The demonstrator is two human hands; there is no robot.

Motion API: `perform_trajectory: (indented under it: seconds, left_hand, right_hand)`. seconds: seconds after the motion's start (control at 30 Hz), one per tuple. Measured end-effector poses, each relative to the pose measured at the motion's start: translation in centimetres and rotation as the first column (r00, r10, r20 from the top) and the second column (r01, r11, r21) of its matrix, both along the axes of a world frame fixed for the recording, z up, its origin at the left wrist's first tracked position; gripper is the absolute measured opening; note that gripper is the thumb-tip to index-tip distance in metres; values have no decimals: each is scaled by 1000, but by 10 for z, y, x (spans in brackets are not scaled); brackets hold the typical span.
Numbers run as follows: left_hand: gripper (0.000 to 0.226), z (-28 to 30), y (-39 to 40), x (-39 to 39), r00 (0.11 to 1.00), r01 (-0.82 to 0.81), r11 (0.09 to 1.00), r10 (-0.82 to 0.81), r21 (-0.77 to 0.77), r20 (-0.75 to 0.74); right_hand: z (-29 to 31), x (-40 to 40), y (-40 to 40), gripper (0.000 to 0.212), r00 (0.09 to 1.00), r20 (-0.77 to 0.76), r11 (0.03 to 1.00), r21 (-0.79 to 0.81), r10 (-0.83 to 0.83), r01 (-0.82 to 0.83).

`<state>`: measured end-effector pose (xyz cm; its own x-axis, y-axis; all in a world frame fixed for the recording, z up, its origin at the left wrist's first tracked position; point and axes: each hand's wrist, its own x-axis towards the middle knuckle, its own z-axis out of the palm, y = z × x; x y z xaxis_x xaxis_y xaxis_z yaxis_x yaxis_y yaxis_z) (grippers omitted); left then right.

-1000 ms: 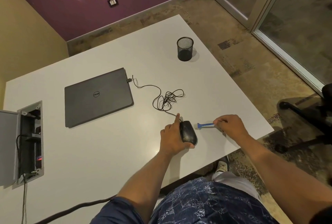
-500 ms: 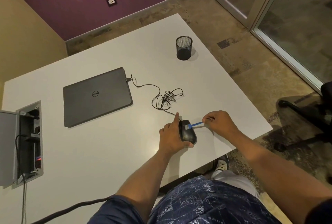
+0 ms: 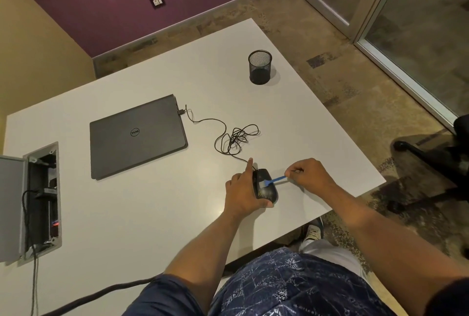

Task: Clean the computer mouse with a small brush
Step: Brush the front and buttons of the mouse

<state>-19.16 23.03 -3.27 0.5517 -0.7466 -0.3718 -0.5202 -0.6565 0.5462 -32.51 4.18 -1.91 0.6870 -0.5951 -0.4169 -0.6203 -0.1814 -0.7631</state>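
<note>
Now my left hand (image 3: 242,192) clamps the mouse (image 3: 265,187) on the counter (image 3: 152,214) near its right edge, my right hand (image 3: 308,175) pinches the small blue brush (image 3: 275,180) with bristles on its top, so cleaning looks barely begun, sides left.

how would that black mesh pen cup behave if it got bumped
The mesh pen cup looks empty and see-through, so it is probably light and would slide or tip easily. It is round, so once tipped it would likely roll on the smooth white table.
</note>
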Motion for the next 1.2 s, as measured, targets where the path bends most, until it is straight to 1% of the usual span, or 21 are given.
perform_trajectory:
  seconds: [0.1,0.13,0.2,0.27,0.3,0.37,0.43,0.47,0.53,0.6,0.63,0.67,0.73,0.8,0.87,0.93,1.0,1.07,1.13,1.2]
  left_hand:
    - [147,1,0,0,1000,-5,1000,5,2,-3]
    - [147,1,0,0,1000,-6,1000,6,3,-7]
    - [147,1,0,0,1000,-4,1000,4,7,-8]
    - [147,1,0,0,1000,-7,1000,7,8,-7]
    - [147,1,0,0,1000,-7,1000,7,7,-6]
    - [147,2,0,0,1000,-6,1000,6,6,-6]
    - [147,2,0,-1,1000,-7,1000,7,6,-12]
    - [147,2,0,-1,1000,-7,1000,7,7,-17]
    - [146,3,0,-1,1000,-7,1000,7,8,-15]
    - [146,3,-1,-1,1000,-3,1000,3,10,-7]
    - [147,3,-1,-1,1000,-1,1000,1,11,-5]
    - [147,3,-1,0,1000,0,1000,0,11,-4]
    - [147,3,-1,0,1000,-1,1000,1,13,-6]
    - [147,3,-1,-1,1000,-2,1000,2,15,-2]
    - [147,3,-1,-1,1000,0,1000,0,18,-1]
    - [147,3,-1,-1,1000,-1,1000,1,20,-1]
    - [147,3,-2,-1,1000,-4,1000,4,20,-4]
    - [147,3,-2,-2,1000,-4,1000,4,20,-6]
    - [147,3,-1,-2,1000,-5,1000,5,19,-1]
    - [147,3,-2,-1,1000,-6,1000,6,18,1]
  right_hand:
    - [-8,-11,-7,13,991,-27,988,-78,-133,131]
    - [-9,-16,-9,14,984,-28,982,-75,-174,172]
    - [-10,-25,-11,14,975,0,974,41,-224,224]
    - [-8,-29,-8,13,985,0,973,158,-172,169]
    - [-8,-31,-7,12,994,-23,979,170,-109,112]
    - [-10,-34,-6,11,997,-72,992,117,-39,47]
    - [-11,-39,-10,12,993,-74,996,20,-88,90]
    - [-12,-41,-12,13,991,-53,992,15,-125,126]
    - [-9,-42,-13,13,991,-11,988,77,-136,136]
    - [-8,-38,-10,14,998,-21,991,121,-62,64]
    - [-9,-36,-8,13,999,-39,994,99,-36,40]
    - [-11,-34,-8,13,998,-47,998,48,-42,45]
    - [-12,-32,-9,11,991,-24,990,-42,-135,134]
    - [-12,-29,-11,9,980,26,980,9,-198,197]
    - [-8,-23,-8,8,989,20,985,97,-147,145]
    - [-10,-18,-4,11,995,-24,993,59,-97,98]
    - [-12,-14,-2,14,980,-21,980,-18,-197,197]
    - [-14,-12,-2,15,958,11,958,5,-287,287]
    - [-12,-8,1,17,968,12,967,63,-249,248]
    - [-13,-3,5,16,976,-3,975,35,-220,220]
